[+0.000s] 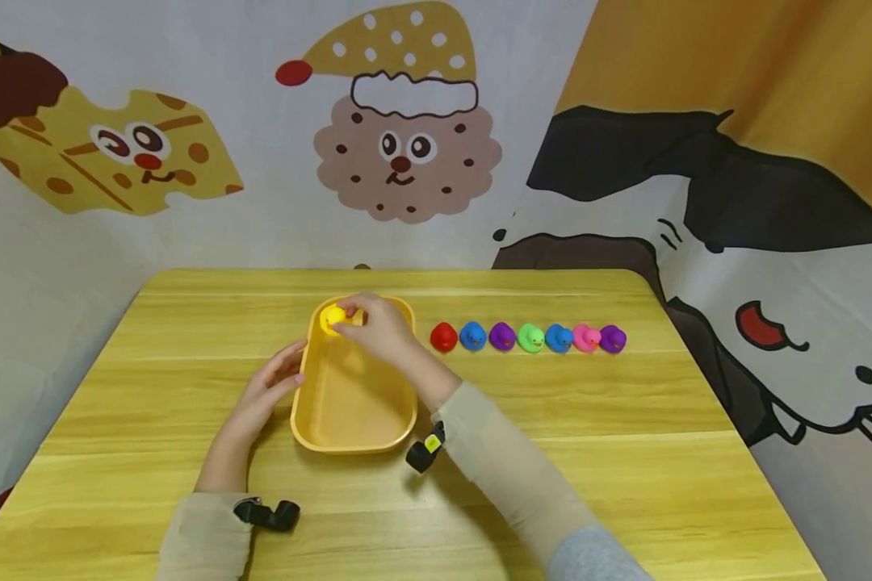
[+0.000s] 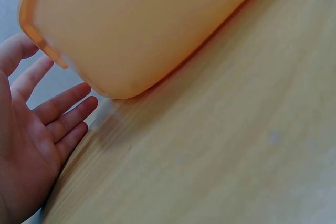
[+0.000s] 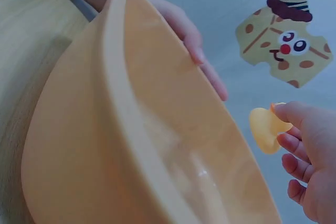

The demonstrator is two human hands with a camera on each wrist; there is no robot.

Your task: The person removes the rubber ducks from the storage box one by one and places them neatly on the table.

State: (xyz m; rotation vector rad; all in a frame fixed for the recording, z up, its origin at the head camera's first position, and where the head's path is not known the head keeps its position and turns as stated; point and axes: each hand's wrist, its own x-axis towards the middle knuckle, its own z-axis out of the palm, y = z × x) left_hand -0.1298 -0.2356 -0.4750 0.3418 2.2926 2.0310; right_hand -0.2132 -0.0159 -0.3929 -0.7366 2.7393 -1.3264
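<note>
A yellow rubber duck [image 1: 332, 319] is pinched between the thumb and fingers of my right hand [image 1: 379, 329], above the far left corner of an orange plastic bin [image 1: 354, 449]. The right wrist view shows that duck [image 3: 265, 129] between the fingertips of my right hand [image 3: 315, 156], beyond the bin's rim. My left hand [image 1: 262, 395] rests against the left side of the bin. Its fingers are spread and fairly straight in the left wrist view, where the hand [image 2: 39, 124] touches the bin wall [image 2: 131, 30]. Inside the bin, the visible floor holds no duck.
Right of the bin, a row of small rubber ducks runs across the wooden table [image 1: 589, 452]: red [image 1: 444, 337], blue [image 1: 473, 336], purple [image 1: 502, 336], green [image 1: 531, 337], then blue, pink and purple. A cartoon-printed curtain [image 1: 262, 234] hangs behind the table.
</note>
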